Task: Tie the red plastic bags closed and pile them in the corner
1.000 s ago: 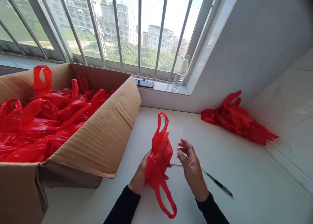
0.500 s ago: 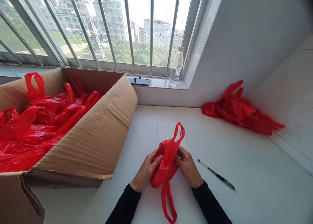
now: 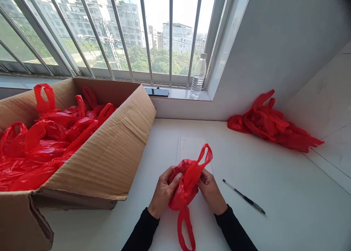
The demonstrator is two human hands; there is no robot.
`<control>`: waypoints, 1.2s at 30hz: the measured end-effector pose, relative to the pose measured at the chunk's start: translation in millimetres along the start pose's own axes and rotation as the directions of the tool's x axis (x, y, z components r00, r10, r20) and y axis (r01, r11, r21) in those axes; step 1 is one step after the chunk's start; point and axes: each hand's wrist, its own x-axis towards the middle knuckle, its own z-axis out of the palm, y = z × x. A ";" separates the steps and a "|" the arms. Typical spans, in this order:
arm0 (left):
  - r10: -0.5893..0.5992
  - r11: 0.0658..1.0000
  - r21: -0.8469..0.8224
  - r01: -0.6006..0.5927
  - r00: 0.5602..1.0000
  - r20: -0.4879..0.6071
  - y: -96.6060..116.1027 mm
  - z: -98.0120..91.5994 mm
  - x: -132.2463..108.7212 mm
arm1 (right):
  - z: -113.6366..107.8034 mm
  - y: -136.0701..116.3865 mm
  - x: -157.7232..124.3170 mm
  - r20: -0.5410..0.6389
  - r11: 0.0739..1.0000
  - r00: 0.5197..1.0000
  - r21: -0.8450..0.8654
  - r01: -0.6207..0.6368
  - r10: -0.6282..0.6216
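A red plastic bag [image 3: 184,188], bunched round something I cannot make out, is held between both hands above the white table [image 3: 287,178]. My left hand [image 3: 164,188] grips its left side, thumb on top and the other fingers partly hidden. On the opposite side, my right hand [image 3: 210,188] pinches the bag's edge near the base of the upper handle. One handle loop sticks up away from me; the other hangs down toward my body. A sheet of white paper [image 3: 193,145] lies partly under the bag.
At the left stands an open cardboard box [image 3: 109,148] with several red bags [image 3: 52,134] inside. A black pen [image 3: 244,197] lies right of my hands. Loose red bags [image 3: 271,123] are heaped by the wall. The windowsill holds a water bottle [image 3: 198,77] and a phone [image 3: 157,92].
The bag has turned slightly in my hands: its upper handle leans further right and the lower loop has swung left. Both hands still grip it.
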 end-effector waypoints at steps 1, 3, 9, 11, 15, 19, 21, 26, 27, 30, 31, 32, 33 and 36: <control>-0.003 1.000 0.006 0.003 1.000 0.000 0.0 0.5 0.1 | 0.5 0.9 -0.1 -0.012 1.000 1.000 0.005 -0.004 0.004; -0.012 1.000 0.007 0.012 1.000 -0.010 -0.7 1.0 0.8 | 1.2 2.3 -0.5 -0.018 1.000 1.000 0.003 -0.002 0.002; -0.073 0.997 -0.007 0.074 0.990 0.117 -1.5 1.2 3.0 | -0.8 4.6 -0.7 -0.142 1.000 0.990 -0.008 0.022 -0.023; -0.088 0.996 -0.019 0.092 0.983 0.162 -3.5 2.1 3.6 | -1.5 2.7 0.4 -0.161 1.000 0.987 0.011 0.020 -0.018; -0.058 0.995 -0.073 0.067 0.991 0.117 -11.6 2.3 6.4 | 1.9 -1.1 3.3 -0.069 1.000 0.997 -0.002 0.017 -0.017; -0.059 0.989 -0.136 0.062 0.998 0.022 -16.0 1.0 8.3 | 5.9 4.4 3.4 0.006 1.000 1.000 -0.031 -0.005 0.006; -0.072 0.984 -0.163 0.068 0.997 -0.021 -16.4 1.6 8.1 | 5.6 7.7 2.0 -0.003 1.000 1.000 -0.023 -0.022 0.021; -0.113 0.968 -0.235 0.088 0.989 -0.094 -16.5 4.0 7.0 | 3.1 1.4 -0.6 0.002 0.999 0.999 0.025 -0.040 0.040; -0.114 0.962 -0.259 0.083 0.987 -0.109 -15.9 4.1 6.6 | 3.2 -1.6 -1.0 0.021 0.998 0.999 0.037 -0.048 0.048; -0.106 0.939 -0.337 0.060 0.987 -0.121 -11.5 3.8 5.0 | 3.8 -7.5 -2.3 0.084 0.995 0.993 0.036 -0.088 0.084; -0.107 0.931 -0.359 0.062 0.988 -0.108 -9.2 3.8 4.2 | 3.8 -7.7 -2.7 0.086 0.995 0.992 0.022 -0.098 0.096; -0.112 0.924 -0.375 0.072 0.990 -0.085 -6.6 4.1 3.3 | 3.5 -7.2 -3.0 0.076 0.994 0.992 0.006 -0.106 0.105; -0.120 0.918 -0.386 0.089 0.991 -0.057 -3.8 4.5 2.4 | 3.0 -5.9 -3.2 0.055 0.994 0.993 -0.007 -0.107 0.107; -0.155 0.909 -0.389 0.150 0.988 0.018 2.7 7.0 0.5 | 0.3 -1.5 -3.1 -0.019 0.996 0.996 -0.011 -0.092 0.092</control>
